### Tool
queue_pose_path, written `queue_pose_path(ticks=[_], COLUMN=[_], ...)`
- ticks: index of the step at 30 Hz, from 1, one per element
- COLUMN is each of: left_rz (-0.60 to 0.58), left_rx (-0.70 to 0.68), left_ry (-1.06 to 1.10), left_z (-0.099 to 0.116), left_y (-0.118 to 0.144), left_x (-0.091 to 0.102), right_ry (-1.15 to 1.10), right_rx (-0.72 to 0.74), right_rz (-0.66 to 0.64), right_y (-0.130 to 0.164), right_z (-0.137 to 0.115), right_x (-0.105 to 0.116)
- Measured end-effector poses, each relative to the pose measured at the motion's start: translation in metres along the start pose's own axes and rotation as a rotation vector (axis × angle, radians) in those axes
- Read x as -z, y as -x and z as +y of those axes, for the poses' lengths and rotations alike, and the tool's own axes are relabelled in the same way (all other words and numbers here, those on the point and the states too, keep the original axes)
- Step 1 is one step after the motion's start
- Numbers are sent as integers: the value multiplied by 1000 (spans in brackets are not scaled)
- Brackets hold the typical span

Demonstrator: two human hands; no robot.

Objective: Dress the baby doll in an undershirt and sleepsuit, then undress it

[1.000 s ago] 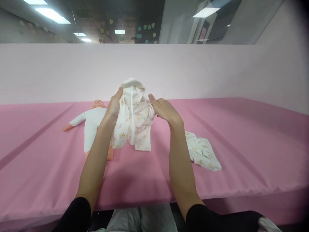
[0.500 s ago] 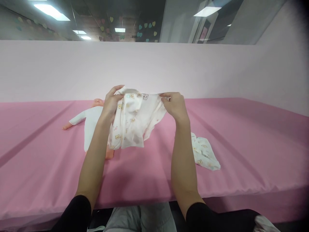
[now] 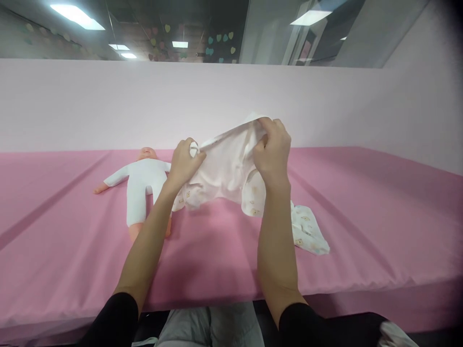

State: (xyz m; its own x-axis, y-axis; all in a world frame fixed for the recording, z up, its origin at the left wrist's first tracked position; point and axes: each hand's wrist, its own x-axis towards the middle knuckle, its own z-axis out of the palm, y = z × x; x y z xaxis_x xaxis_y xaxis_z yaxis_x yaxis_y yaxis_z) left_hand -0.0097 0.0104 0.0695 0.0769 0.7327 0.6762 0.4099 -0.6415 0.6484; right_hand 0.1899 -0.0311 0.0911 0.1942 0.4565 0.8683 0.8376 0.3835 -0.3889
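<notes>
My left hand (image 3: 184,161) and right hand (image 3: 273,152) hold the shirt (image 3: 226,168) up over the worktop (image 3: 72,241), fingers pinching its top edge. It could slip loose, or its hem could drag across the doll (image 3: 139,185) at nine o'clock.

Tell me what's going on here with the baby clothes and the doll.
A person holds a white printed baby garment up over the pink table, the left hand and right hand each closed on its top edge, stretching it between them. A baby doll in white lies face up to the left. Another printed garment lies to the right.
</notes>
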Motion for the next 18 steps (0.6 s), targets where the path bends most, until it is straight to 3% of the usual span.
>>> queue_pose_path(ticks=[5,8,14,18], left_rz=[157,188,-13,-116], left_rx=[-90,-85,6,46], left_ry=[-64,-72,-104,-41], left_z=[-11,-11,11,22], left_y=[-6,-8,0,4], left_x=[13,24,58,78], right_ry=[14,-66,-165,-143], right_rx=[-30,-25,-82,-116], right_rz=[64,104,126,151], right_y=[1,3,10,6], right_z=[-1,3,20,40], right_x=[23,39,64,57])
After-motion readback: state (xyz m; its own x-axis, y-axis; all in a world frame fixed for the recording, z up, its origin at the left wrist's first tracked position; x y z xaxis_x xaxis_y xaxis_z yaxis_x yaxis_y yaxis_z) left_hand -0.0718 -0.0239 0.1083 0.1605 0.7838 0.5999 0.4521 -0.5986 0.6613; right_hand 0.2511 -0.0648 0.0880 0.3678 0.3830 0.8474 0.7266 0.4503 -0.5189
